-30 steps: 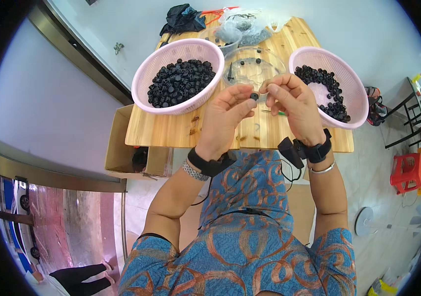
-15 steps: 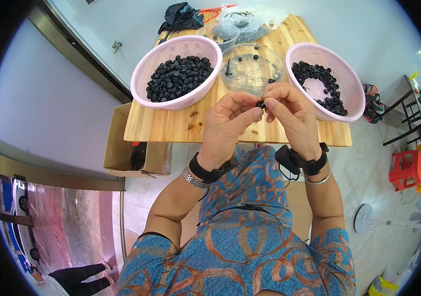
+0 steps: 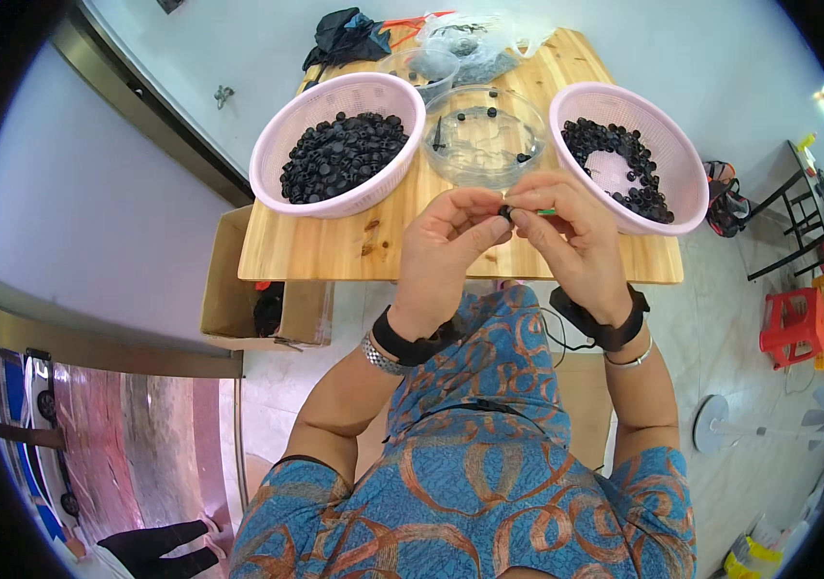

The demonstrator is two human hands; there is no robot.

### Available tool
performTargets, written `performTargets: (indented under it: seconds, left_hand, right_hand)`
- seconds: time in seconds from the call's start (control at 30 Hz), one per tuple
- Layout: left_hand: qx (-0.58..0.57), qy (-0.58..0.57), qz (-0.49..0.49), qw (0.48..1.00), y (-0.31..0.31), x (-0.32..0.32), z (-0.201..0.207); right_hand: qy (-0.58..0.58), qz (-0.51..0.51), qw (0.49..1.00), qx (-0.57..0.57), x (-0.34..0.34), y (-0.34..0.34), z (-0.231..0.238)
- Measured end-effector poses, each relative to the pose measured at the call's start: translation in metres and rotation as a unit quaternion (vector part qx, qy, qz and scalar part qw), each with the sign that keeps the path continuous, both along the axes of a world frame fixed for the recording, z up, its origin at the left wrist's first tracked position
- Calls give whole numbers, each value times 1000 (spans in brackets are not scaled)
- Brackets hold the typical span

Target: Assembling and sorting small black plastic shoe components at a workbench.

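Over the near side of the table (image 3: 301,246), pinches one small black part (image 3: 505,211) narrowly between left hand (image 3: 443,251) and right hand (image 3: 571,230). Probably not finished with it; shows many more in the left basket (image 3: 281,130), fewer in the right basket (image 3: 668,150); cannot tell done from waiting.

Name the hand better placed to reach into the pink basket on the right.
Probably the right hand: it is nearer the pink basket, while the left hand would have to reach past it. Both hands' fingers meet at a small black piece, though.
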State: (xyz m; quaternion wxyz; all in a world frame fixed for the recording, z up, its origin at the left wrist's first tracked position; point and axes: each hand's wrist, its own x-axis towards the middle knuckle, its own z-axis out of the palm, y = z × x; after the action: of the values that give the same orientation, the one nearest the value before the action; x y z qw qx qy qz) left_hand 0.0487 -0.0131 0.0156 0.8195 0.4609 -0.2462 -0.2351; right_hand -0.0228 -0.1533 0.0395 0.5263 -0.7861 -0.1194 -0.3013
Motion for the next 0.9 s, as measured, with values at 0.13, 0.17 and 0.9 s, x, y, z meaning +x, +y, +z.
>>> performTargets:
  seconds: [0.13, 0.17, 0.9]
  left_hand:
    - [-43, 72, -49, 995, -4, 2, 0]
    - [-43, 72, -53, 995, -7, 2, 0]
    - [77, 186, -144, 969, -9, -20, -42]
  right_hand:
    - [98, 23, 979, 175, -7, -15, 12]
    - [103, 3, 976, 194, -11, -24, 16]
    - [526, -58, 748, -400, 64, -213, -24]
